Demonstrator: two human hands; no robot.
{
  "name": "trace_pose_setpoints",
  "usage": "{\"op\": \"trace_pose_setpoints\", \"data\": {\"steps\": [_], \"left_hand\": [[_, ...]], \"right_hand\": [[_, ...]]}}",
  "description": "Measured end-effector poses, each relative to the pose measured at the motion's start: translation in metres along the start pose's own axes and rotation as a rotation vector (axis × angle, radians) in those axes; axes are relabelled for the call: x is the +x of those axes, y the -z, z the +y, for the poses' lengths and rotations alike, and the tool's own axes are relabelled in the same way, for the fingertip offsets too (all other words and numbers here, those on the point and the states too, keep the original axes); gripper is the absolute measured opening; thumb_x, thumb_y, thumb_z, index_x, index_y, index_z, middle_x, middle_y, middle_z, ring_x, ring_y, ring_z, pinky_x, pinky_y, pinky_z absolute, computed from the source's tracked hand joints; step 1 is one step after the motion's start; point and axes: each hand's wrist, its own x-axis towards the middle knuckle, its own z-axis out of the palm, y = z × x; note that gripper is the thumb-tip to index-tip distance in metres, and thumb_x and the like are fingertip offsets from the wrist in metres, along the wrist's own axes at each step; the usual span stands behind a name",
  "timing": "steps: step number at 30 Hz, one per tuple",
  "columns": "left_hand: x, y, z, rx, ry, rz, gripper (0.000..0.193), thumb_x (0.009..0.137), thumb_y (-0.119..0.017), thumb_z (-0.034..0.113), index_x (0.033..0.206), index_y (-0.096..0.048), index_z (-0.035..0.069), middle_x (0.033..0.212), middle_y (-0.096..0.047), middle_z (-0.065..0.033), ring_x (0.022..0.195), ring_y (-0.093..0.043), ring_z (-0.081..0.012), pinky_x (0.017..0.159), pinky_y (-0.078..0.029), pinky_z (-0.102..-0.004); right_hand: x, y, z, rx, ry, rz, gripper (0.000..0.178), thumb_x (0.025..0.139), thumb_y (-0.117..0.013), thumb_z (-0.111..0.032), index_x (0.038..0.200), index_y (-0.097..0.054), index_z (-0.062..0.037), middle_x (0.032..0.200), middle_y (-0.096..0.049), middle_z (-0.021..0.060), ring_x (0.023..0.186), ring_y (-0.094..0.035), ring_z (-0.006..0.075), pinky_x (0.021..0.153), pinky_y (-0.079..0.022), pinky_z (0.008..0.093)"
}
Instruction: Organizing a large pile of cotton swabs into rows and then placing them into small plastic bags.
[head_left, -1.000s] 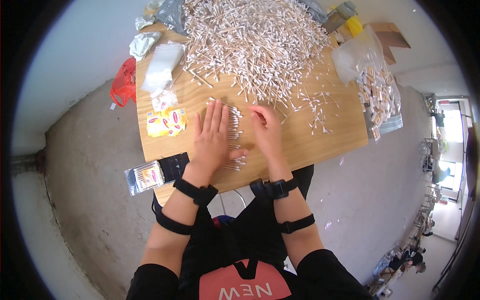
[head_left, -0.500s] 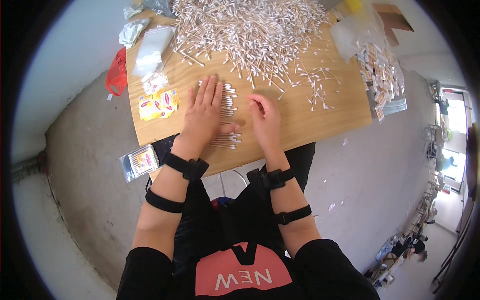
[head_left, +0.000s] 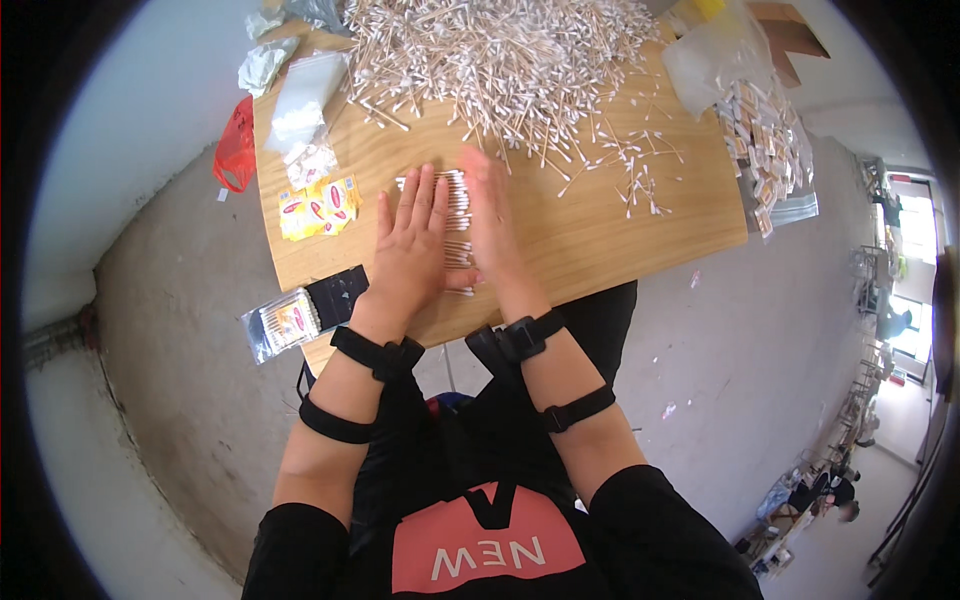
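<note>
Some swabs (head_left: 458,205) half under left hand (head_left: 412,240), grip apart; blurred right hand (head_left: 492,222), grip unclear

- Black top (head_left: 350,560), short sleeves (head_left: 635,505)
- Pinkish-red front panel (head_left: 425,565), white lettering
- Black trousers (head_left: 610,305)
- Left wrist strap (head_left: 357,347), right wrist strap (head_left: 549,326): black, chunky dark units (head_left: 522,341) attached
- Left forearm band (head_left: 335,424), right forearm band (head_left: 583,408): black, plain-looking
- Left hand (head_left: 408,250), right hand (head_left: 492,225): bare

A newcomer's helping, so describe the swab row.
On the wooden table, find the big swab pile. Below it, between the left hand and right hand, is the swab row, lined up side by side, unlike the jumbled pile.
</note>
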Motion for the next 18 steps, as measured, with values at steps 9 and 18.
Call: {"op": "trace_pose_setpoints", "data": {"steps": [9, 18], "left_hand": [[-0.033, -0.005, -0.003, -0.204, 0.132, 0.211, 0.131, 0.05, -0.078, 0.065, 0.146, -0.023, -0.005, 0.153, -0.017, -0.0293, 0.144, -0.018, -0.0397, 0.115, -0.016, -0.0529], [-0.034, -0.001, 0.012, -0.151, 0.128, 0.125, 0.13, 0.05, -0.079, 0.063, 0.146, -0.024, -0.006, 0.154, -0.019, -0.0245, 0.144, -0.018, -0.0366, 0.115, -0.016, -0.0522]], "right_hand": [[-0.008, 0.015, 0.011, 0.354, -0.129, 0.02, 0.054, 0.104, -0.03, -0.037, 0.141, -0.033, 0.0023, 0.143, -0.036, 0.0168, 0.134, -0.035, 0.0251, 0.115, -0.025, 0.0368], [-0.007, 0.006, 0.002, 0.212, -0.113, -0.015, 0.047, 0.101, -0.045, -0.028, 0.135, -0.041, 0.0028, 0.134, -0.044, 0.0158, 0.122, -0.047, 0.0223, 0.105, -0.038, 0.035]]}}
